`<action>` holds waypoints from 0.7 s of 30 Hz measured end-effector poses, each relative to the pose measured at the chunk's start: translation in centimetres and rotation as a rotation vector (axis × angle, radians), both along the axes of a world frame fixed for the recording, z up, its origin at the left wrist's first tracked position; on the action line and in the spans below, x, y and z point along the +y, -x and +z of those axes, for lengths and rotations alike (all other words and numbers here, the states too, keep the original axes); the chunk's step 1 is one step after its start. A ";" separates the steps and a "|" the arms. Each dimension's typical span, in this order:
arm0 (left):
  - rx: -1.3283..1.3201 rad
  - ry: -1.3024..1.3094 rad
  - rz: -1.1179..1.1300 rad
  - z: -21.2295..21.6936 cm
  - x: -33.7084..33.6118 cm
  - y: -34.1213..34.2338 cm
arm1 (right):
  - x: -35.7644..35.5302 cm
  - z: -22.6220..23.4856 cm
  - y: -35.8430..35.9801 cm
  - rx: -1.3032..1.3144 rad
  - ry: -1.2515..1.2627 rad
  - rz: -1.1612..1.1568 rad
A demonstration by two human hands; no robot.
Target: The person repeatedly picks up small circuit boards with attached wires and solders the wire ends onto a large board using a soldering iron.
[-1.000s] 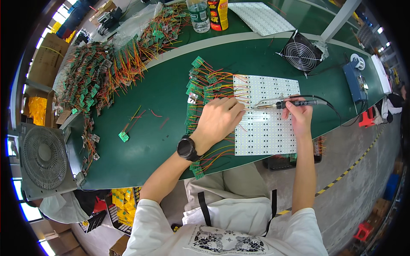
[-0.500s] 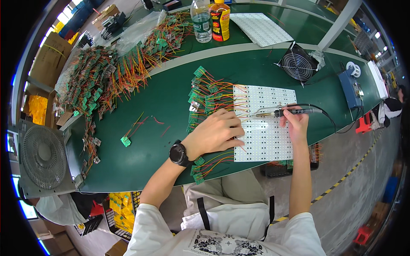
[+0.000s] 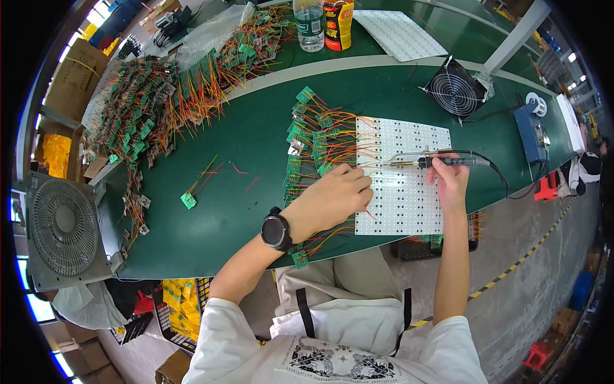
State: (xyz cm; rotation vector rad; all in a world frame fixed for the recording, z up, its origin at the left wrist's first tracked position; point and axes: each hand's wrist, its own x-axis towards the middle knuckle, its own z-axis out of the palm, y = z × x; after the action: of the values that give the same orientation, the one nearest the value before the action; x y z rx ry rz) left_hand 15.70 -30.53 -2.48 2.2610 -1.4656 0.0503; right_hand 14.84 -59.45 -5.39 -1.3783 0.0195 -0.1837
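Note:
A white LED board (image 3: 409,201) with rows of small dots lies on the green bench in front of me. Along its left edge, several small green circuit boards (image 3: 323,137) trail red and yellow wires onto it. My left hand (image 3: 339,195), a black watch on its wrist, rests over this edge with fingers curled together around thin wires; a red end (image 3: 370,216) pokes out below, and the fingertips are partly hidden. Gripped in my right hand (image 3: 450,179) is a soldering iron (image 3: 441,162) with a thin metal feed tube above it. Its tip points left, close to the wire ends on the board.
Heaped wired circuit boards (image 3: 137,109) fill the back left. One wired board (image 3: 188,200) lies alone. A bottle (image 3: 309,29), a black fan (image 3: 455,91), a blue soldering station (image 3: 532,136) and a white board (image 3: 400,33) stand or lie beyond. A grey fan (image 3: 66,221) borders the left.
The whole view has shifted a little, so the bench appears higher and farther right. My left fingers have drawn closer together. The iron stays at nearly the same place over the board.

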 end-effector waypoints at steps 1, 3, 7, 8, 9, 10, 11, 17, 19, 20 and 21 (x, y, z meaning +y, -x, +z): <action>-0.090 -0.053 0.018 0.1 -0.1 0.2 | 0.0 0.0 0.0 -0.001 -0.003 -0.003; -0.116 -0.045 0.023 0.8 -0.4 0.5 | -0.2 -0.1 0.1 -0.002 -0.003 -0.009; 0.090 0.109 0.031 0.6 -0.2 0.1 | 0.1 0.2 0.1 -0.015 -0.021 -0.009; 0.089 0.110 0.037 0.2 -0.3 0.1 | 0.3 0.2 0.1 -0.015 -0.021 -0.022; 0.061 0.181 0.096 -0.1 -0.6 0.1 | 0.3 0.2 0.1 -0.015 -0.021 -0.015; 0.033 0.250 0.156 -0.4 -0.8 0.1 | 0.2 0.0 0.0 -0.021 -0.020 -0.009; 0.034 0.253 0.158 -0.5 -0.9 0.1 | 0.0 -0.2 0.1 -0.025 -0.016 -0.008; -0.113 0.157 0.321 -1.4 -1.3 0.0 | -0.2 -0.8 0.5 -0.077 0.023 -0.066; -0.129 0.182 0.289 -1.7 -1.3 -0.2 | -0.2 -0.5 0.6 -0.068 0.027 -0.059; -0.127 0.181 0.293 -1.7 -1.2 -0.3 | -0.1 -0.4 0.6 -0.062 0.027 -0.052; -0.145 0.179 0.297 -1.7 -1.1 -0.5 | 0.0 -0.3 0.5 -0.059 0.027 -0.049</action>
State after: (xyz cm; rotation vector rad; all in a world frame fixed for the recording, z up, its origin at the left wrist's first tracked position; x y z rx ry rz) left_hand 16.21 -31.60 -4.15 2.3442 -1.1292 0.4268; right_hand 14.32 -59.40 -5.65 -1.3998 0.0020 -0.2665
